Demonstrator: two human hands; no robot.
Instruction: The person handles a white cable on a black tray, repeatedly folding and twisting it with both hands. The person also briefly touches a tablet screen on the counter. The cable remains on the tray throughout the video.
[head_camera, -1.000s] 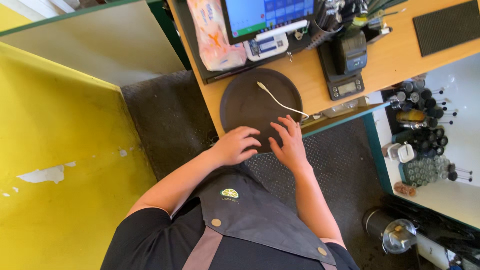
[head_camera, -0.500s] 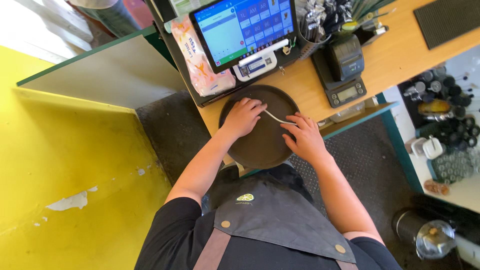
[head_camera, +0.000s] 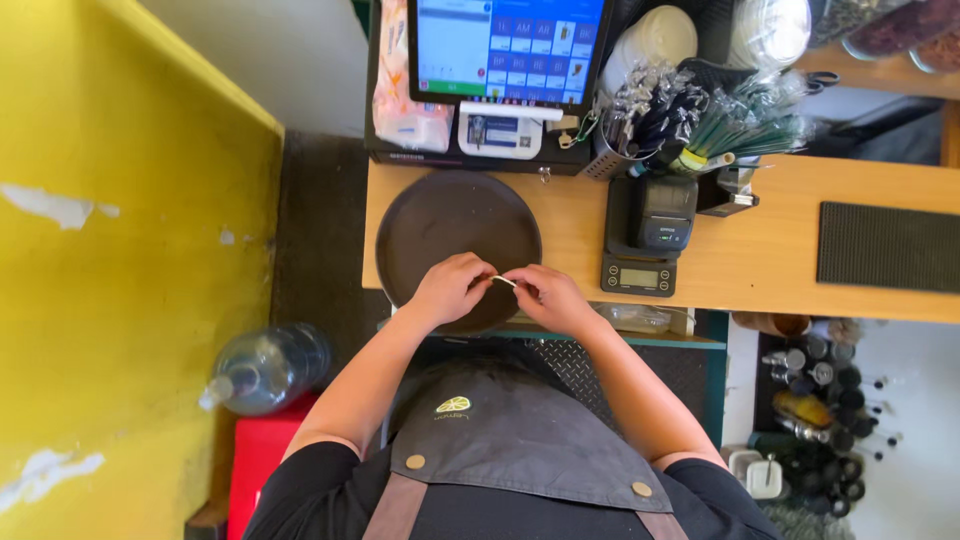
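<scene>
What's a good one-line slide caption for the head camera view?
Both hands, left hand and right hand, pinch a thin white strip above a round dark tray on a wooden counter.

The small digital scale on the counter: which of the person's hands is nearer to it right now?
Right. The right hand is just left of the digital scale, over the round tray's near rim; the left hand is farther left, over the tray.

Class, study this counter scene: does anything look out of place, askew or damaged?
Two things stand out. The round dark tray juts past the wooden counter's near edge, under the left hand and right hand. The yellow wall has white patches of chipped paint. Nothing looks spilled.
</scene>
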